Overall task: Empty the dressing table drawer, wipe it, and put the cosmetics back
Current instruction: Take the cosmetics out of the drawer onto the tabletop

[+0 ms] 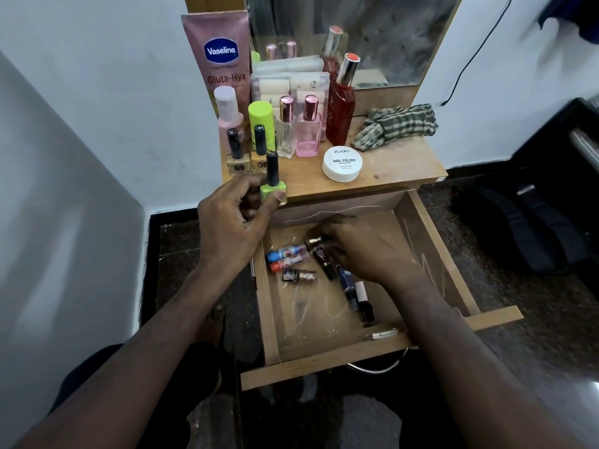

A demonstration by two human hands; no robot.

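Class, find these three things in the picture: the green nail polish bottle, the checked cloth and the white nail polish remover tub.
green nail polish bottle (273, 190), head view, green glass base.
checked cloth (397, 126), head view, middle fold.
white tub (342, 161), head view, printed lid.

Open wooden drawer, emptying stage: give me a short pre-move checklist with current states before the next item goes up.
1. Left hand grips green nail polish bottle: ok.
2. Bottle set down on wooden tabletop: cannot tell.
3. Right hand on gold-capped bottle: ok, grip partly hidden.
4. Wooden drawer emptied: not ok, small bottles and tubes remain.
5. Checked cloth ready on tabletop: ok.
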